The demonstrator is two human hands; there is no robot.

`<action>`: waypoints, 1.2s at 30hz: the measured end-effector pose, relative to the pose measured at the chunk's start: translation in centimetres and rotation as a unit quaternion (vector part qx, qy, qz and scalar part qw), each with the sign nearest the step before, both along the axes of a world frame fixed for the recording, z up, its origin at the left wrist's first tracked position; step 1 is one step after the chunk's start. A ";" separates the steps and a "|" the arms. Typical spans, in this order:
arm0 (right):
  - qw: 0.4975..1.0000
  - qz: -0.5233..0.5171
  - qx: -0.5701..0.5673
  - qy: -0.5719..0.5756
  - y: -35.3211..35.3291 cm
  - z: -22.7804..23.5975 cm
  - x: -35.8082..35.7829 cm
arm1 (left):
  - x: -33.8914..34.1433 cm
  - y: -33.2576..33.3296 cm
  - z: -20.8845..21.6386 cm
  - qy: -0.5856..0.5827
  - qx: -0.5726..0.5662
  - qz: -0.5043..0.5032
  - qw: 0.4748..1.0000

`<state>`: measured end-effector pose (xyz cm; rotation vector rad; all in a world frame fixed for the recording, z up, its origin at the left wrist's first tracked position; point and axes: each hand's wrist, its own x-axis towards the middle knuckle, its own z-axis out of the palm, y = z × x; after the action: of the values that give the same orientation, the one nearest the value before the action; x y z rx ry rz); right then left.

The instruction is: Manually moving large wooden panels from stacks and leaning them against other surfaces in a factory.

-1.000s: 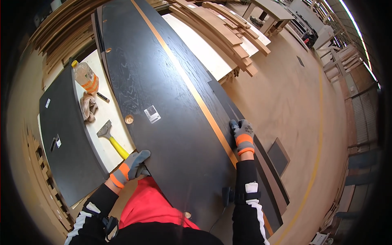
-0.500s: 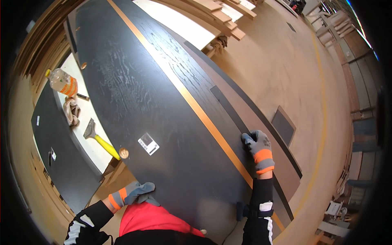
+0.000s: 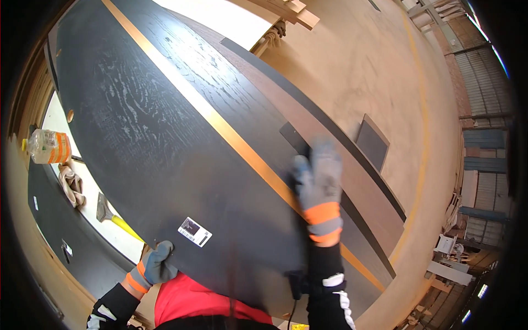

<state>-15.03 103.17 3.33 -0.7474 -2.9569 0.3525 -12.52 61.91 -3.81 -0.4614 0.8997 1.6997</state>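
Note:
A large black wood-grain panel point(image 3: 165, 165) with a gold strip point(image 3: 212, 116) along its length lies before me. My left hand point(image 3: 157, 263), in a grey glove with orange bands, is closed on its near left edge. Beyond the gold strip, my right hand point(image 3: 322, 179), gloved the same way, is stretched out flat over the panel's right part, blurred by motion. A narrow dark strip point(image 3: 294, 137) shows just past its fingertips. A white label point(image 3: 194, 231) is stuck on the panel near my left hand.
Left of the panel, a white surface holds a clear bottle point(image 3: 49, 147), a crumpled cloth point(image 3: 71, 186) and a yellow-handled scraper point(image 3: 126, 227). Another dark panel point(image 3: 74, 231) lies there. A brown panel point(image 3: 379, 220) sticks out underneath on the right; a small board point(image 3: 372, 144) is on the floor.
My right hand has gone from curled to stretched out and shifted left. My left hand has closed at the panel's edge. The whole view has shifted, with the panel now further left.

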 end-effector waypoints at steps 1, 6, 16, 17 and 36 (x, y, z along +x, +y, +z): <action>0.998 0.024 0.054 0.014 -1.5 -1.2 -0.8 | 0.0 -0.3 -0.4 -0.069 -0.015 0.007 0.998; 0.996 0.061 0.045 -0.044 -7.1 -1.6 -1.4 | -0.5 -0.5 -1.8 -0.125 0.002 -0.008 0.992; 0.996 0.067 -0.060 0.009 -4.6 -0.5 -1.5 | -0.8 -2.2 -1.5 -0.088 -0.046 -0.085 0.991; 0.997 0.061 -0.036 0.007 -4.2 -0.7 -1.5 | -1.0 -2.1 -1.4 -0.123 -0.056 -0.088 0.987; 0.981 -0.085 0.007 0.176 -0.3 -0.8 -0.5 | -3.1 -2.1 0.2 -0.050 -0.143 -0.235 0.960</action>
<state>-15.55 102.88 2.58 -0.8311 -2.5437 0.4041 -15.63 59.85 -3.57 -0.4753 1.0880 1.1112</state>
